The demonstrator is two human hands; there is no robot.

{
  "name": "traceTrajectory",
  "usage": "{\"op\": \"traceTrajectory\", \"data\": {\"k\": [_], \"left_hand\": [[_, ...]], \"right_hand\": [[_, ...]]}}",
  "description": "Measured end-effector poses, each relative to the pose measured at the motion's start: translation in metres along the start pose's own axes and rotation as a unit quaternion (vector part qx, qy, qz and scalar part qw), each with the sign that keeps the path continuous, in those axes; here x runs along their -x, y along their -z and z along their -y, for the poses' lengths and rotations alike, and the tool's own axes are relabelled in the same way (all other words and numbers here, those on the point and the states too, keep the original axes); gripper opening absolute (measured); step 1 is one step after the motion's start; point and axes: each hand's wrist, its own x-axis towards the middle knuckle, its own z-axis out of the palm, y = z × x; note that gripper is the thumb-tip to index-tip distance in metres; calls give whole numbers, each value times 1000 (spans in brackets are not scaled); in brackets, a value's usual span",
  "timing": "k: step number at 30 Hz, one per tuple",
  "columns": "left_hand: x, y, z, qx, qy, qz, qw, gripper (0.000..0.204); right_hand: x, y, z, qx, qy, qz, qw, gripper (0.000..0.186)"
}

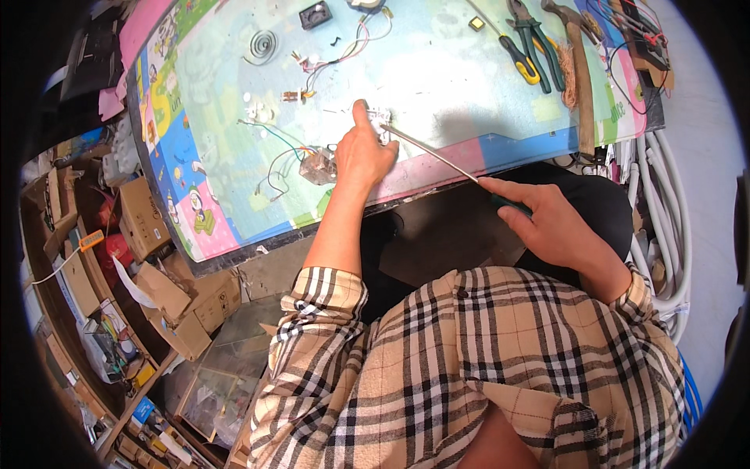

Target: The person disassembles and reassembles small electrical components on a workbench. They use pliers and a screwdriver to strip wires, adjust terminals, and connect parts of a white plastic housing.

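Observation:
My right hand is closed around the dark green handle of a long screwdriver. Its metal shaft slants up and left across the table's near edge. The tip meets a small white part, whose details are washed out by glare. My left hand holds that part down on the mat, thumb at its near side and a finger along its left; the other fingers are curled and partly hidden. Just left of my left wrist lies a brownish boxy component with several coloured wires.
The patterned mat also bears a coiled spring, a black square part, a wire bundle, white bits, a yellow-black screwdriver, pliers and a hammer. Cardboard boxes stand left, white tubing right.

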Motion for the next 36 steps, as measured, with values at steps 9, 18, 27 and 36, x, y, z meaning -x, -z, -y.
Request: {"op": "traceTrajectory", "data": {"k": [9,18,27,36], "left_hand": [[1,3,2,72,34,-31,996,87],[16,54,-31,466,-58,-60,881,80],[24,80,-36,769,-101,75,627,66],[36,107,-16,826,-210,58,520,58]], "right_hand": [[-7,28,17,-90,-132,6,987,39],[-71,-3,-35,230,-61,-198,951,46],[-153,55,-83,374,-24,-307,875,40],[-174,96,-79,384,-335,-296,808,57]]}}
